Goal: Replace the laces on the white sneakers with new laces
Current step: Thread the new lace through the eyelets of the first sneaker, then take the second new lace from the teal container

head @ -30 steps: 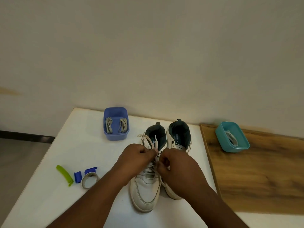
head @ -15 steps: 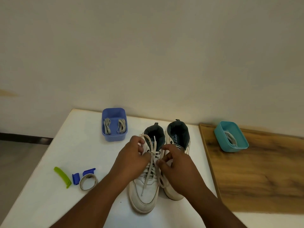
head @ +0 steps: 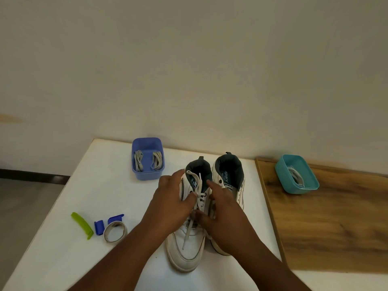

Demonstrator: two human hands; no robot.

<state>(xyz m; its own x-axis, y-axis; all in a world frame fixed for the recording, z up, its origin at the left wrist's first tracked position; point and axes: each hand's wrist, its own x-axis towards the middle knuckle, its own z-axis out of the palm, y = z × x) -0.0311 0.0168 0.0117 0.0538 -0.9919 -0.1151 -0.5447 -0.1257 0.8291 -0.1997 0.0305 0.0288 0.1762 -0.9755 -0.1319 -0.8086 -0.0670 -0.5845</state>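
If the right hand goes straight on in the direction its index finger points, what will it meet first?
The right hand points up and slightly left, along the left sneaker. It would probably first meet that sneaker's dark collar, then the wall. Depth is unclear, so it might pass above the collar.

Sneakers point(head: 189, 244) betw. lace tub point(head: 147, 173), 2nd tub point(head: 302, 187).

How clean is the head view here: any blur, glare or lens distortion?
Head view: dim, warm, even lighting, no glare; the left hand and right hand look slightly soft over the left sneaker; wide-angle bending shows at the table edges.
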